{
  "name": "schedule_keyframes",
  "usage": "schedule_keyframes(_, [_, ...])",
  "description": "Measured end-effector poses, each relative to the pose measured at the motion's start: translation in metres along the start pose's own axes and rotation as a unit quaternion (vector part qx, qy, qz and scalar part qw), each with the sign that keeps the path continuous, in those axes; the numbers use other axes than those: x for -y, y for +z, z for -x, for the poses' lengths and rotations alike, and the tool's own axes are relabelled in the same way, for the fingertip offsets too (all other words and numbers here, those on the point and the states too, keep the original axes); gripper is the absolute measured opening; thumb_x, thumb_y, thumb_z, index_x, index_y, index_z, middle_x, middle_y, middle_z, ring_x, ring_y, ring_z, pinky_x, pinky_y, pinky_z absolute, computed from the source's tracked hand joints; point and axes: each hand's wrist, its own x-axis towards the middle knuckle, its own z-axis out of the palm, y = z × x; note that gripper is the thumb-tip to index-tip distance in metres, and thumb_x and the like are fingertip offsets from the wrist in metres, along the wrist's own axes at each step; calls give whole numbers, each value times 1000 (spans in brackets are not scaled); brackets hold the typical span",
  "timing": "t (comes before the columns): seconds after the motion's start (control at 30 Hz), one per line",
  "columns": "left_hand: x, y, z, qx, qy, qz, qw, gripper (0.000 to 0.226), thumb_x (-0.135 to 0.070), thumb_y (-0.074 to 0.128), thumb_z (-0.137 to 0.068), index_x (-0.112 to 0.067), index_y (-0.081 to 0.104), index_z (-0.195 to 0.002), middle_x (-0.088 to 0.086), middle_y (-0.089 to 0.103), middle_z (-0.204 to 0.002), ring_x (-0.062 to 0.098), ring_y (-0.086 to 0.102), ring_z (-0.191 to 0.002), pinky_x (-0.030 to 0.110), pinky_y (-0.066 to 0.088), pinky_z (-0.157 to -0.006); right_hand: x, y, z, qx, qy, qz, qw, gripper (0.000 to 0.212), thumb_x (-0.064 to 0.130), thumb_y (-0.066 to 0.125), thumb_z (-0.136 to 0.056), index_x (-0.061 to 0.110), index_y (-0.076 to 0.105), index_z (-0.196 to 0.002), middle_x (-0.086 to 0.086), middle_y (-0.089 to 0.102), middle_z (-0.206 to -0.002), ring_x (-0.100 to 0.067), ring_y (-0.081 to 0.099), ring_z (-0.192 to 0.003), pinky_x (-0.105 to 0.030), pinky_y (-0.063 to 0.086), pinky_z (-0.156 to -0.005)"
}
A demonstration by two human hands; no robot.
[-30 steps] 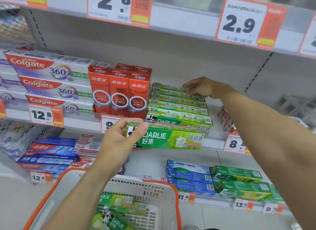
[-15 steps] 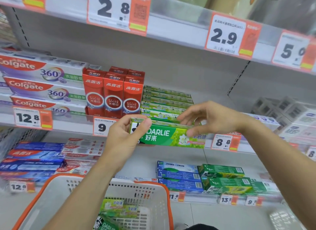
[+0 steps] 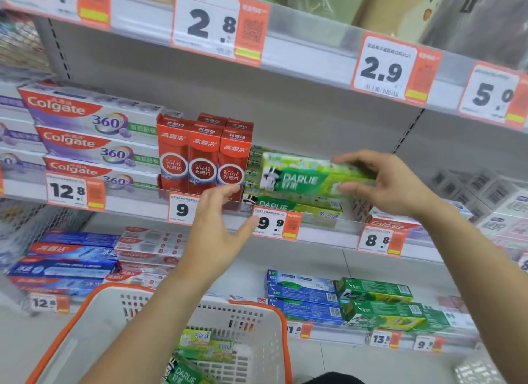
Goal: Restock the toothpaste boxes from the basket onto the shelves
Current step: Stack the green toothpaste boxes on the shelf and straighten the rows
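Fingers (image 3: 354,163) pinch Darlie box (image 3: 300,175) — left hand (image 3: 217,226) apart

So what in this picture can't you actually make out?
- Head view: the green Darlie toothpaste box in the right hand is motion-blurred; its small print is unreadable.
- The white plastic basket with orange rim is cut off by the bottom edge and crossed by the left arm, so its box count is unknown.

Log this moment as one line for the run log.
right hand: holds green Darlie toothpaste box above the green Darlie stack | left hand: open, empty | white orange-rimmed basket: holds more boxes
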Motion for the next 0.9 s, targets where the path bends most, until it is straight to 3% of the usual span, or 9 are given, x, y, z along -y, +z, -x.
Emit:
schedule_keyframes(0.07, [4, 5, 2, 6, 46, -77, 996, 56, -29, 75, -85, -23, 50, -135, -12, 44, -128, 1, 41, -118, 24, 35, -104, -11, -1, -26, -42, 23, 22, 999, 43, 14, 81, -83, 28, 64, -119, 10, 69, -114, -12, 69, -101, -29, 52, -97])
schedule_keyframes(0.17, [12, 12, 7, 44, 69, -160, 984, 59, -32, 71, -88, -23, 46, -140, -9, 41, -136, 9, 36, -128, 32, 33, -111, -32, 8, -80, -54, 69, 20, 996, 46, 15, 81, -83, 22, 64, -125, 5, 66, -113, -16, 65, -104, -12, 49, -88])
schedule_keyframes(0.23, [18, 15, 11, 64, 75, -190, 977, 61, -35, 68, -90, -24, 42, -144, -8, 37, -141, 12, 31, -135, 35, 31, -115, -49, 18, -112, -39, 75, 28, 996, 47, 18, 82, -82, 22, 65, -125, 3, 67, -117, -17, 64, -110, -18, 49, -95])
schedule_keyframes(0.33, [24, 14, 15, 73, 65, -194, 976, 62, -33, 63, -92, -28, 37, -148, -10, 31, -146, 10, 24, -141, 34, 27, -116, -71, 34, -140, 0, 87, 47, 995, 47, 25, 85, -79, 27, 68, -123, 2, 67, -125, -18, 62, -117, -37, 46, -108])
schedule_keyframes(0.6, [30, 15, 12, 89, 58, -210, 972, 63, -30, 64, -91, -24, 37, -148, -7, 25, -148, 12, 21, -143, 36, 32, -113, -84, 45, -149, 12, 97, 49, 994, 47, 27, 82, -82, 29, 66, -127, 2, 67, -126, -18, 63, -117, -38, 47, -108])
schedule_keyframes(0.73, [29, 13, 12, 92, 61, -193, 975, 61, -29, 63, -92, -25, 38, -148, -8, 26, -146, 10, 20, -142, 33, 28, -114, -65, 49, -132, -30, 84, 101, 991, 54, 30, 79, -86, 27, 58, -136, -2, 51, -142, -18, 48, -130, -33, 37, -113])
schedule_keyframes(0.8, [27, 9, 14, 87, 64, -175, 979, 54, -28, 62, -93, -26, 42, -143, -9, 29, -144, 8, 21, -140, 30, 27, -111, -40, 51, -111, -95, 59, 107, 988, 44, 26, 76, -88, 24, 62, -130, -2, 55, -133, -15, 54, -118, -30, 43, -106])
schedule_keyframes(0.9, [28, -3, 21, 86, 77, -154, 981, 34, -27, 60, -95, -27, 51, -128, -13, 39, -131, 2, 34, -124, 23, 34, -99, 13, 67, -52, -140, -19, 67, 988, 9, 13, 71, -89, 18, 74, -96, 6, 71, -91, -1, 63, -77, -18, 51, -77])
